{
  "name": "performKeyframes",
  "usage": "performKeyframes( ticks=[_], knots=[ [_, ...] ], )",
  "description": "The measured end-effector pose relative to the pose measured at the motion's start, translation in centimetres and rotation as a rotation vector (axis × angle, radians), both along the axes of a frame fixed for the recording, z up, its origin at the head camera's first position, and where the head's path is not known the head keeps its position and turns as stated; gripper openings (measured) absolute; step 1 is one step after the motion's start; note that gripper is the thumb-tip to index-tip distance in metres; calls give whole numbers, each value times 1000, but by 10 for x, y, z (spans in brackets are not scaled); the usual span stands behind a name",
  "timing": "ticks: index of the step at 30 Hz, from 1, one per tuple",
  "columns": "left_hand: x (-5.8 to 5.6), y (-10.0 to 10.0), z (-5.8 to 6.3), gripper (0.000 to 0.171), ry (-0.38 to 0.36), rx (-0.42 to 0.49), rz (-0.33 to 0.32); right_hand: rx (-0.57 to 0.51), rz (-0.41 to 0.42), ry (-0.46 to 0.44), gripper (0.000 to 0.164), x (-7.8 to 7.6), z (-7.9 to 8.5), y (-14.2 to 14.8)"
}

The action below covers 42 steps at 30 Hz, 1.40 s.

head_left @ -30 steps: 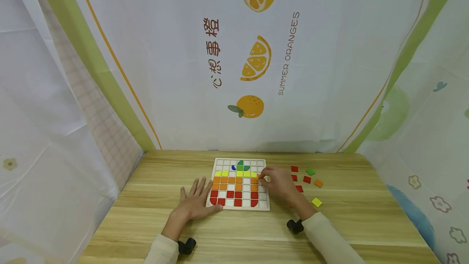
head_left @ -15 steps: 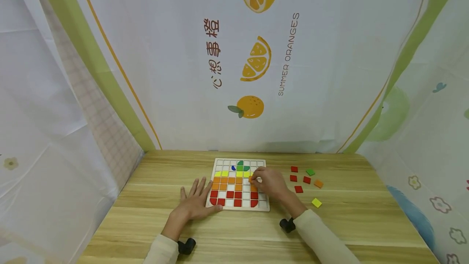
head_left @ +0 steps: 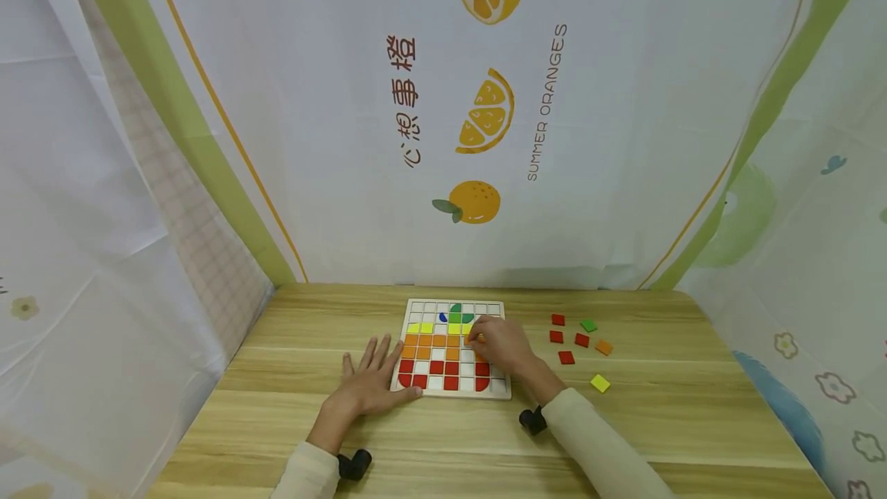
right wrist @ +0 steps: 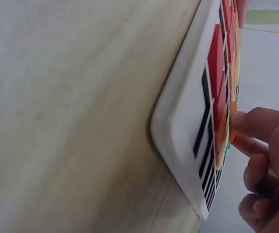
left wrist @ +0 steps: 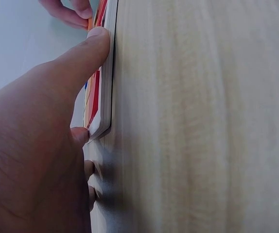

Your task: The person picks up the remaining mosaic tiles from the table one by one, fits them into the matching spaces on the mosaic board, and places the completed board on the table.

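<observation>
A square white grid board (head_left: 500, 386) lies on the table, partly filled with red, orange, yellow, green and blue tiles. My left hand (head_left: 370, 389) rests at its left side with fingers spread. The left thumb (left wrist: 96, 41) presses on the board's near edge in the left wrist view. Over the board's right half, my right hand (head_left: 506, 343) pinches a small orange tile (right wrist: 233, 136) between thumb and index finger. The tile is right at the orange rows, and the other right fingers are curled. That hand hides some cells on the right.
Right of the board lie several loose tiles: red ones (head_left: 557, 336), a green tile (head_left: 588, 325), an orange tile (head_left: 604, 347) and a yellow tile (head_left: 600, 383). A white curtain (head_left: 346, 199) with orange prints hangs behind the wooden table (head_left: 658, 437).
My right hand has moved left across the board with the orange tile, from its right edge to the inner orange cells. The left hand has stayed in place.
</observation>
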<state>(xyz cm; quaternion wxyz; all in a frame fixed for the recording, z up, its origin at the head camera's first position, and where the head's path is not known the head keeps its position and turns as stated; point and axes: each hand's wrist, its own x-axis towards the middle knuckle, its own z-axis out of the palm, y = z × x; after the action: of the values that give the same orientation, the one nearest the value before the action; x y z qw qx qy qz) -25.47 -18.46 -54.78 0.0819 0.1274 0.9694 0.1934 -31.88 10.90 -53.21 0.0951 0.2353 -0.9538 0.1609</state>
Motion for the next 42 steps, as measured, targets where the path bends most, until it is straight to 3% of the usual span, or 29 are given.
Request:
performKeyframes(
  ticks=[4,15,17,22,26,28,42],
  knots=[
    [4,1,8,112,-12,16,-12,36,29,-1,8,-1,0,-1],
    [4,4,15,112,-30,-3,5,52,101,-49,11,2,6,0],
    [2,2,8,111,-3,-2,-5,55,105,-48,12,3,7,0],
    [2,1,4,112,6,13,-11,63,105,-38,12,4,7,1],
    [3,2,8,113,-1,20,-8,70,108,-25,13,4,6,2],
    [0,0,-1,112,25,21,-20,77,101,-25,13,4,6,2],
    [-4,-1,-6,115,-7,-15,21,37,81,-6,10,9,4,7]
  ],
)
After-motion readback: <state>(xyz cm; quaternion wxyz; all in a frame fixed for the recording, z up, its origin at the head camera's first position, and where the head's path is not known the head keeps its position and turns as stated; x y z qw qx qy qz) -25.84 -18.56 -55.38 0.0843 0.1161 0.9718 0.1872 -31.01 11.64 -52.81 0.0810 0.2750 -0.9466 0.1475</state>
